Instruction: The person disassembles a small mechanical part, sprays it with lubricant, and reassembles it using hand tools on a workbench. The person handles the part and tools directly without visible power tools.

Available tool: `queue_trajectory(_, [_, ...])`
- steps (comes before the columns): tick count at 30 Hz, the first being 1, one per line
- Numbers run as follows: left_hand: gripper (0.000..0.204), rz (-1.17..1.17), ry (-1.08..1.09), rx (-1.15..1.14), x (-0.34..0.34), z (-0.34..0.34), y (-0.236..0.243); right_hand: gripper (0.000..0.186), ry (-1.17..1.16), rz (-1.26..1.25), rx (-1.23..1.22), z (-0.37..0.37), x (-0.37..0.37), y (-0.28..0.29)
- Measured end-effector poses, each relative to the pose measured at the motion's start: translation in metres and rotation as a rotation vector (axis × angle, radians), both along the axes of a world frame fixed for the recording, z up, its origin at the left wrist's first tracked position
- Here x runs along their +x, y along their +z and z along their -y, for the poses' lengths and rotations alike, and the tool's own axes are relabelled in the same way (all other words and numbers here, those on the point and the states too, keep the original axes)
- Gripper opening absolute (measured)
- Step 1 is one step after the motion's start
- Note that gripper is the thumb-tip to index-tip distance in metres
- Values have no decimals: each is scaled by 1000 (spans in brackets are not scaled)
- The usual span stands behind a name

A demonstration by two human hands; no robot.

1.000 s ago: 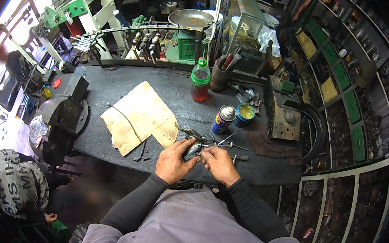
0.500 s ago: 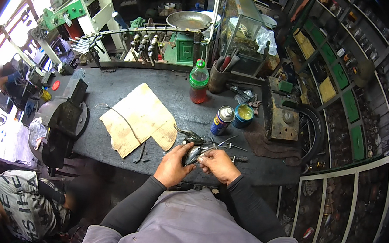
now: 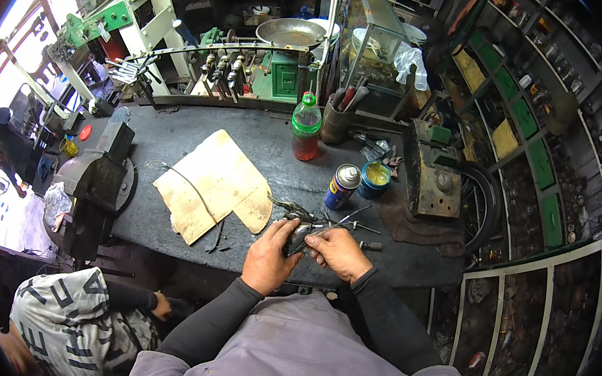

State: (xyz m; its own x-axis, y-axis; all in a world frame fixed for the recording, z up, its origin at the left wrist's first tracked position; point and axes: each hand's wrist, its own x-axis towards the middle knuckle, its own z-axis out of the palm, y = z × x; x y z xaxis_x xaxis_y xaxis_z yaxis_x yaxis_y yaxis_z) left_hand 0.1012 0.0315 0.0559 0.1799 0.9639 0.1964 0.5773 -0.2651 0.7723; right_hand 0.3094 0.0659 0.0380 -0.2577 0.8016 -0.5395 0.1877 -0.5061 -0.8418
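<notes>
Over the near edge of the dark workbench [image 3: 177,124], my left hand [image 3: 269,259] is closed round a small dark and silvery metal part [image 3: 297,240]. My right hand [image 3: 341,256] pinches at that part's right side with thumb and fingers; what lies between those fingertips is hidden. Just beyond my hands lie a dark lever-like piece [image 3: 292,207] and several thin metal rods [image 3: 356,214]. A short knurled metal piece [image 3: 370,246] is to the right of my right hand. Behind the rods stand a blue spray can [image 3: 342,186] and a blue tub [image 3: 375,179] of yellowish grease.
Cardboard [image 3: 208,172] with a thin cable [image 3: 202,197] across it lies to the left. A bottle of red liquid [image 3: 306,132] stands farther back. A machine with a wheel [image 3: 103,176] is at the left edge, a metal block [image 3: 439,187] at the right. A co-worker [image 3: 78,319] bends low at lower left.
My hands stay almost in place, with the right fingers shifting slightly on the part. The co-worker at lower left has moved right, an arm now stretched out. A figure in the far-left background has shifted.
</notes>
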Motion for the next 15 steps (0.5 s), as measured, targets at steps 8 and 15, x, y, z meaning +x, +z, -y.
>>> queue_trajectory(8, [76,152,-77,-254,-12,-7,-27,27,80,30,84,1,2,-6])
queue_trajectory(15, [77,626,-64,-764,-18,-4,-25,28,48,32,61,-6,7,19])
